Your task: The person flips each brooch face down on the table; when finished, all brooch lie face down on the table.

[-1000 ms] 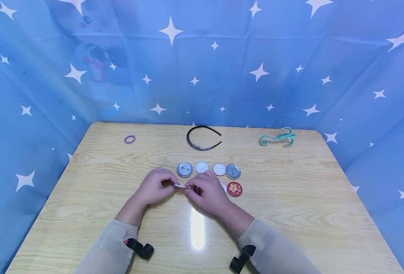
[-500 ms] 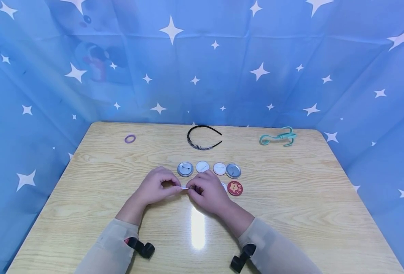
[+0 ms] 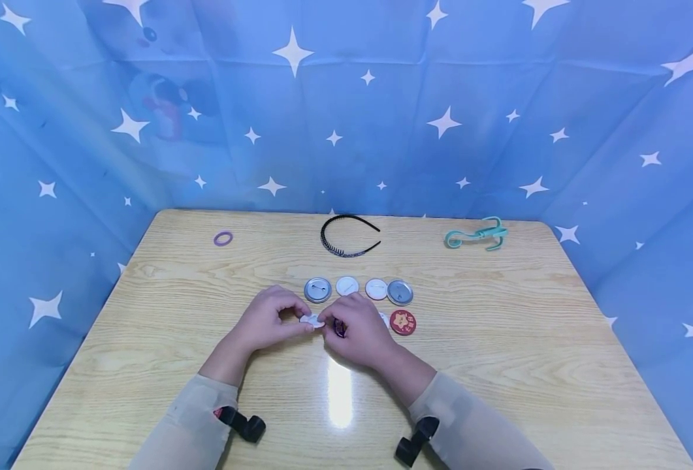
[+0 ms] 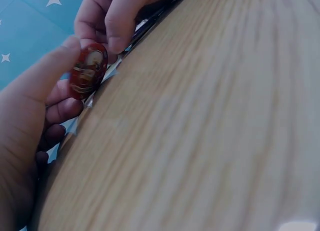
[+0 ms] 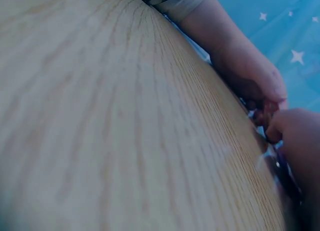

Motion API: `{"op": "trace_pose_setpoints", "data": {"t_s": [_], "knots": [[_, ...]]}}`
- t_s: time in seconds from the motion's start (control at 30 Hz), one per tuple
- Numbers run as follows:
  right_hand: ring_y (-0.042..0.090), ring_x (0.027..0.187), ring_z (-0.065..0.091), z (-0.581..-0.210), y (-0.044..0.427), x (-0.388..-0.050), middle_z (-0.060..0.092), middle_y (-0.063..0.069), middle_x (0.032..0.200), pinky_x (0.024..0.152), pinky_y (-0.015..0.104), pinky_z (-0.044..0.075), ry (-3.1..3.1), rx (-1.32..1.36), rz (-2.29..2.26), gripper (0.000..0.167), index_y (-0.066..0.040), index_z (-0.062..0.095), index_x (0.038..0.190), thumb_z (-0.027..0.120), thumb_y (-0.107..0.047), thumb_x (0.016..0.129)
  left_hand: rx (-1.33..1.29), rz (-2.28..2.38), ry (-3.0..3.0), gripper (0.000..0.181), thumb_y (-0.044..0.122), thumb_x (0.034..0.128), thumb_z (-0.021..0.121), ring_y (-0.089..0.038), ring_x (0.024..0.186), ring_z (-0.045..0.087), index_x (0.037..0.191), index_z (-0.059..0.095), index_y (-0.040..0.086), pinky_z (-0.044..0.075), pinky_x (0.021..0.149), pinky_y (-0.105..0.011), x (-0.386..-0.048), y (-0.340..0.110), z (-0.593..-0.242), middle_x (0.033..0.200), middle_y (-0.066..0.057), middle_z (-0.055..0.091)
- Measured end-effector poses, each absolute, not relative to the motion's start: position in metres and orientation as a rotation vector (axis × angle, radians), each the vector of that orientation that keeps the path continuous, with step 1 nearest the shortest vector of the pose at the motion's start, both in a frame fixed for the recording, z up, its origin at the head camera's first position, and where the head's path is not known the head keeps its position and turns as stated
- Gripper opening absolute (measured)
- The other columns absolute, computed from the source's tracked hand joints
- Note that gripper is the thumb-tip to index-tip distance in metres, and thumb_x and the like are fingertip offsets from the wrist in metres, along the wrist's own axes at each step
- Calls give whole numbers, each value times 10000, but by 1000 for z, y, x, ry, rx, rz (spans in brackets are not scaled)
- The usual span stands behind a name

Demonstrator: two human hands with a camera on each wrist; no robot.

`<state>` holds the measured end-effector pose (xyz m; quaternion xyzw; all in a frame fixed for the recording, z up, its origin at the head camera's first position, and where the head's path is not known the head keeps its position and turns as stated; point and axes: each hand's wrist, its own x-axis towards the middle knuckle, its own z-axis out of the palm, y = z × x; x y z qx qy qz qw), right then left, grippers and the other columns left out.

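Note:
Both hands meet over the middle of the table. The left hand (image 3: 268, 320) pinches the left edge of a small round badge (image 3: 312, 320), whose white back faces up in the head view. At its right edge the right hand (image 3: 358, 329) pinches the same badge. In the left wrist view the badge's red printed face (image 4: 89, 71) shows between the fingertips. A dark, shiny item (image 3: 339, 328) shows under the right hand's curled fingers; what it is I cannot tell. Beside that hand lies a red badge with a star (image 3: 403, 323), and a white one is partly hidden.
Behind the hands lie a silver-backed badge (image 3: 318, 290), two white-backed ones (image 3: 376, 289) and another silver-backed badge (image 3: 400, 293). Farther back are a purple ring (image 3: 223, 239), a black headband (image 3: 349, 254) and a teal clip (image 3: 477, 235). A starry blue curtain (image 3: 346, 104) hangs behind the table.
The badge between the hands has tilted from edge-on to showing its white back. Both hands have stayed nearly in place, with small finger shifts.

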<state>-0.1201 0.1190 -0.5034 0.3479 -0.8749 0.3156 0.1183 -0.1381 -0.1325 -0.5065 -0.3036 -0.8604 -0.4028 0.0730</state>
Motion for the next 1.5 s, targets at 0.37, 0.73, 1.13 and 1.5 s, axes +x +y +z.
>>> {"op": "trace_pose_setpoints", "data": {"t_s": [0.37, 0.73, 1.13, 1.5], "knots": [[103, 929, 505, -503, 123, -121, 681, -134, 997, 866, 324, 430, -2672, 1023, 907, 394, -253, 788, 1110, 681, -129, 752, -886, -1190, -2641, 313, 327, 727, 997, -105, 903, 597, 954, 799, 240, 461, 858, -368, -140, -132, -506, 896, 146, 710], [155, 944, 592, -504, 126, -122, 730, -78, 987, 858, 359, 466, -2415, 933, 1250, 235, -123, 794, 954, 661, -11, 797, -915, -1155, -2635, 277, 333, 780, 968, -104, 885, 584, 974, 803, 225, 460, 840, -367, -141, -132, -507, 904, 151, 704], [155, 874, 600, -502, 134, -125, 725, -69, 896, 809, 337, 479, -2391, 850, 1094, 168, -130, 796, 875, 662, -49, 816, -838, -1020, -2734, 326, 442, 827, 919, -160, 1037, 609, 1045, 785, 240, 441, 991, -459, -133, -117, -502, 1059, 117, 709], [225, 1016, 605, -501, 161, -118, 710, -64, 958, 987, 465, 445, -2472, 793, 996, 86, -179, 777, 894, 763, -165, 810, -815, -969, -2746, 400, 455, 816, 903, -196, 1040, 584, 1122, 781, 229, 451, 962, -470, -124, -102, -505, 1109, 70, 698]]}}
